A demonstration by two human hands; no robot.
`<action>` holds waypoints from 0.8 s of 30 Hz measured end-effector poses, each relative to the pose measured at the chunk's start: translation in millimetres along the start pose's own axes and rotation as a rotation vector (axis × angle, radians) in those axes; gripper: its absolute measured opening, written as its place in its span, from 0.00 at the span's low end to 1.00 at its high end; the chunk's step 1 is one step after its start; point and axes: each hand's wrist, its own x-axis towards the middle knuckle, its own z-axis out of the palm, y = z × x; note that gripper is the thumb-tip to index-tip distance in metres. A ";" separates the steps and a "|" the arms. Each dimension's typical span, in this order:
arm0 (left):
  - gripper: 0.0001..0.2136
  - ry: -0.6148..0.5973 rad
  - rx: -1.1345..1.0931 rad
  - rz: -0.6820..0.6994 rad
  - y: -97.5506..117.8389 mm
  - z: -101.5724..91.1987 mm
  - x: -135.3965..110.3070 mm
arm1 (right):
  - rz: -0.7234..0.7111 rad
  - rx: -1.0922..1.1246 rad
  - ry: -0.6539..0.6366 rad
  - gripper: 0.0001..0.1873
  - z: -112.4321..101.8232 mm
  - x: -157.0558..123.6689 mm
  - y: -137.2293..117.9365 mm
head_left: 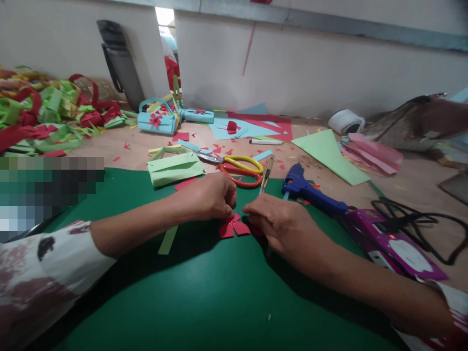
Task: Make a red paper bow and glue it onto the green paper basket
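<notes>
At its twelve o'clock edge, the red flower is pinched by the left grip; its glossy spot (glue, perhaps) should be avoided; the right grip's hold cannot be told.

Under dim, diffuse light, a wall gap at upper left glared white, soft shadows fell beneath the left hand and right hand onto the green mat, glints marked the red petals, wide-angle distortion stretched the edges, and pixelation obscured the left margin.
</notes>
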 end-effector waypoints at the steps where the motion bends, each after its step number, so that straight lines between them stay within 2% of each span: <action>1: 0.05 0.001 0.002 0.002 -0.5 0.3 0.0 | 0.026 0.000 -0.030 0.10 -4.4 -0.8 0.5; 3: 0.05 0.002 0.005 0.003 -1.3 1.1 -0.1 | 0.014 -0.045 -0.105 0.06 -11.1 -3.0 1.9; 5: 0.05 0.000 0.007 0.003 -1.5 1.4 -0.1 | -0.066 -0.145 -0.138 0.04 -13.2 -5.8 2.8; 10: 0.05 0.000 0.015 0.005 0.2 1.0 -0.5 | -0.317 -0.397 -0.009 0.05 -4.1 -12.6 -1.9; 13: 0.04 0.002 0.019 0.009 0.7 0.7 -0.6 | -0.409 -0.511 0.039 0.06 0.3 -15.5 -7.3; 19: 0.03 0.009 0.026 0.018 -1.2 1.0 -0.5 | -0.436 -0.560 0.103 0.11 3.2 -14.8 -7.7; 24: 0.04 0.013 0.044 0.036 -2.3 1.5 -0.4 | -0.366 -0.399 0.158 0.11 4.1 -10.7 -1.1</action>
